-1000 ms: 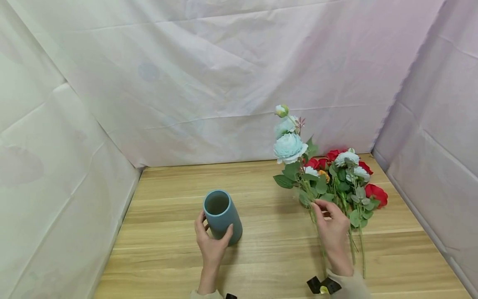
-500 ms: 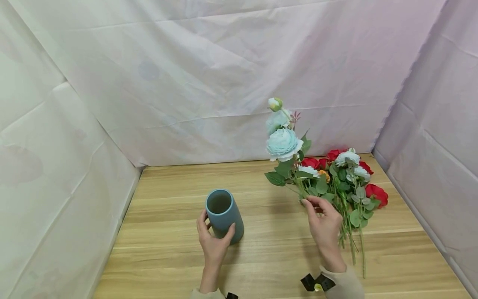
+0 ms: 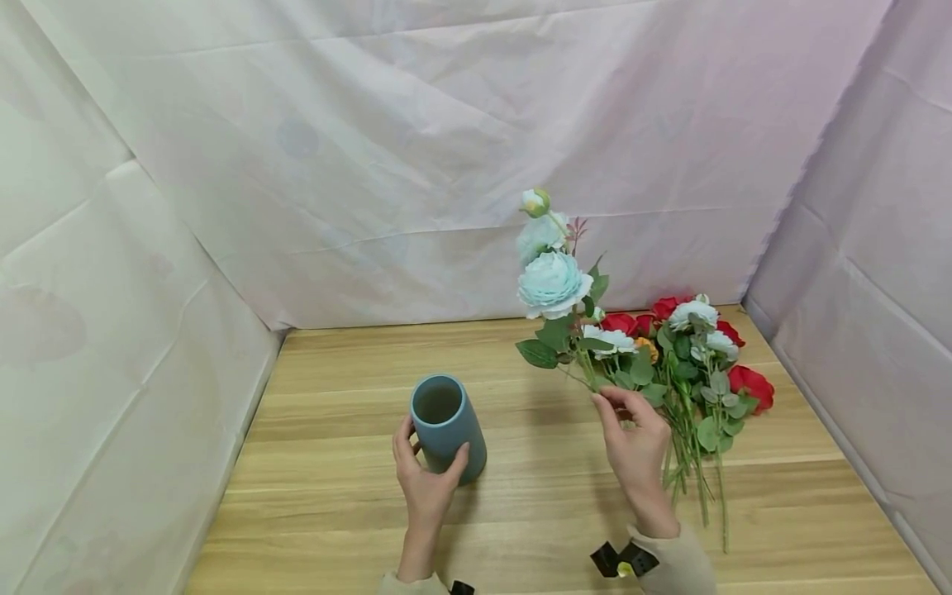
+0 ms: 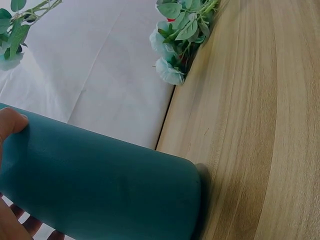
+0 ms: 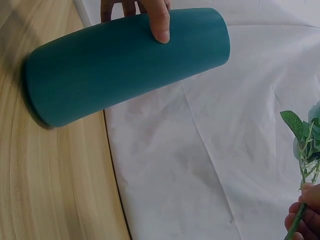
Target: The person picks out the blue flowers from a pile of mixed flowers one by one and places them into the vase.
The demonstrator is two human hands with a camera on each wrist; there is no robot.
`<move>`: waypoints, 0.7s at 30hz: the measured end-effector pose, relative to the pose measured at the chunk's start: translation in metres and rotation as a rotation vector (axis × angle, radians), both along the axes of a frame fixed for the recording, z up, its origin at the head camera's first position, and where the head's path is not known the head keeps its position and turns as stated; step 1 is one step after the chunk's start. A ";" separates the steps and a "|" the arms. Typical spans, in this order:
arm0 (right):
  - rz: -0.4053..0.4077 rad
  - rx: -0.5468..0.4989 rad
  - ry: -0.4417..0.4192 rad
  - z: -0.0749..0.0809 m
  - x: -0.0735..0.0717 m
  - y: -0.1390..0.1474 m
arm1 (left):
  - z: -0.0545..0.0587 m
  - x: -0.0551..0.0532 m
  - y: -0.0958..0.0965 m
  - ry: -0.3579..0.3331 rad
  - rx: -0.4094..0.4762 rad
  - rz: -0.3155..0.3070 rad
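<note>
A blue-green vase stands upright on the wooden table, its round mouth facing up. My left hand grips its near side, thumb on the right and fingers round the left. In the right wrist view the vase shows its smooth side under the left thumb. My right hand pinches the green stem of a pale blue artificial flower, raised upright to the right of the vase. That flower bears two full blooms, a bud and green leaves. In the right wrist view, its stem runs between thumb and fingers.
On the table's right side lies a pile of flowers, with red roses, white blooms and an orange one. Their stems point toward the near edge. Pale cloth hangs behind the wooden table and along both sides.
My right hand has moved left with the pale blue flower, lifting it slightly and bringing it away from the pile toward the vase. The left hand and vase have shifted very slightly to the right.
</note>
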State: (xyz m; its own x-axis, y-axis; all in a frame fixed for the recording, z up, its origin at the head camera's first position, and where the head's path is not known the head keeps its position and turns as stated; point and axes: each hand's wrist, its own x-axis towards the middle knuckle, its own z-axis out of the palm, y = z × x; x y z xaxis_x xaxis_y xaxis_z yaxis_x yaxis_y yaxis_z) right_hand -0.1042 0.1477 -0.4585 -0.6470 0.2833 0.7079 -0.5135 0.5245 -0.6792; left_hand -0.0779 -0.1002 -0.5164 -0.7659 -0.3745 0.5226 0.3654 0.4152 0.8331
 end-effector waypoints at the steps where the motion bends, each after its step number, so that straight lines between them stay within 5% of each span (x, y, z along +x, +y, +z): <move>1: 0.003 -0.002 0.005 0.000 0.000 -0.001 | -0.002 0.000 -0.001 0.002 0.000 -0.004; 12: 0.019 -0.024 0.030 0.004 0.001 -0.007 | -0.003 0.001 0.000 0.036 -0.002 -0.009; 15: 0.031 -0.033 0.024 0.016 0.006 -0.013 | 0.014 0.006 0.006 0.143 -0.030 0.072; 18: 0.041 -0.036 0.017 0.031 0.012 -0.019 | 0.037 0.011 0.013 0.319 -0.076 0.198; 21: 0.040 -0.034 0.008 0.035 0.014 -0.021 | 0.048 0.012 0.016 0.460 -0.118 0.270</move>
State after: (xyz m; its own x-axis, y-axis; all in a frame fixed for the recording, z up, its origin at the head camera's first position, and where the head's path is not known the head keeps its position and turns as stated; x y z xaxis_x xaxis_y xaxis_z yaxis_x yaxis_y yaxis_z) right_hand -0.0898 0.1266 -0.4236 -0.6526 0.2808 0.7037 -0.5394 0.4800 -0.6918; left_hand -0.0657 -0.0847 -0.4688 -0.3330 -0.4447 0.8315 0.5487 0.6258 0.5544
